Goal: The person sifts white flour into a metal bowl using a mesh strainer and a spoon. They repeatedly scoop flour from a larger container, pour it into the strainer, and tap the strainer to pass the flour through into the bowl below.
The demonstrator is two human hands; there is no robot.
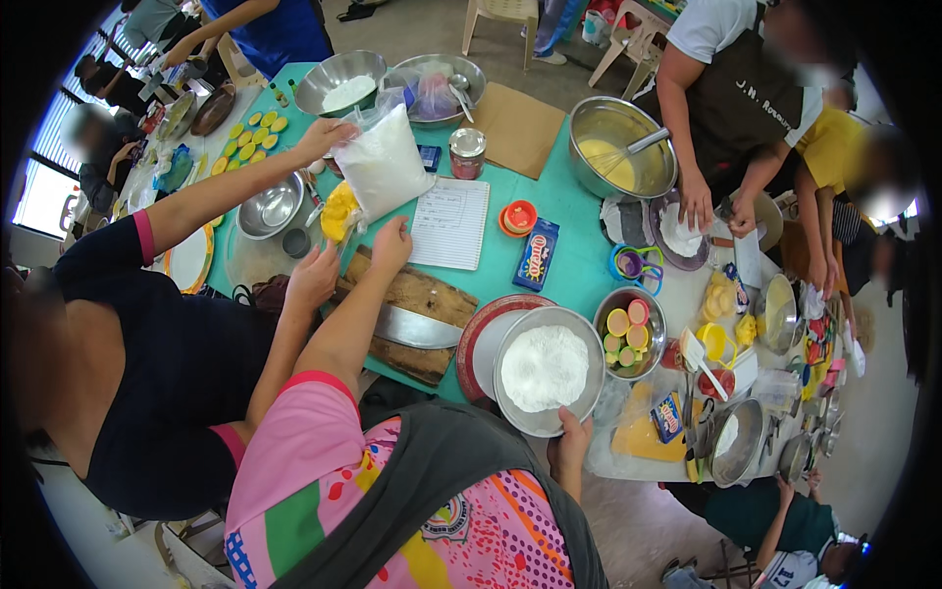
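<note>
My right hand (570,436) grips the near rim of a metal bowl (506,397) with white powder (544,368) inside, over a red-rimmed round plate (471,346). My left hand (391,244) reaches forward with curled fingers, just below a plastic bag of white powder (383,162); I cannot tell whether it touches the bag. A co-worker's hand (331,140) holds that bag by its top, and the co-worker's other hand (313,276) is close to a yellow item (338,210). Under my left forearm a wide knife blade (416,327) lies on a wooden board (441,294).
A lined notebook (452,221), a tin can (467,151) and a blue box (536,254) lie ahead. Right of my bowl is a metal bowl of small cups (600,324). A mixing bowl with a whisk (625,151) stands at the far right, where another person works.
</note>
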